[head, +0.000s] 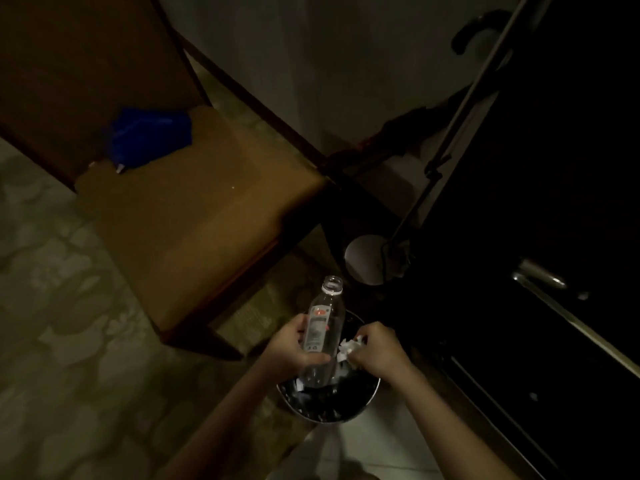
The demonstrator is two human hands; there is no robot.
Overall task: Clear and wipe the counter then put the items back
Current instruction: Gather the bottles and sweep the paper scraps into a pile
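Roughly, as noted:
Bottle [321, 332]: clear plastic, uncapped, looked empty; likely light, thin-walled, would dent under a hard squeeze. Best held round the labelled middle.
Left hand [290, 346]: fingers and thumb wrapped round the bottle's mid-body, neck pointing up-frame.
Paper [349, 348]: white crumpled wad, soft, weightless, easy to pinch.
Right hand [377, 349]: fingers curled, pinching the paper, just right of the bottle.
Bin [363, 403]: lower centre of frame, directly beneath both hands; scraps inside.
Chair [194, 216]: upper left, blue object [152, 138] on its seat.
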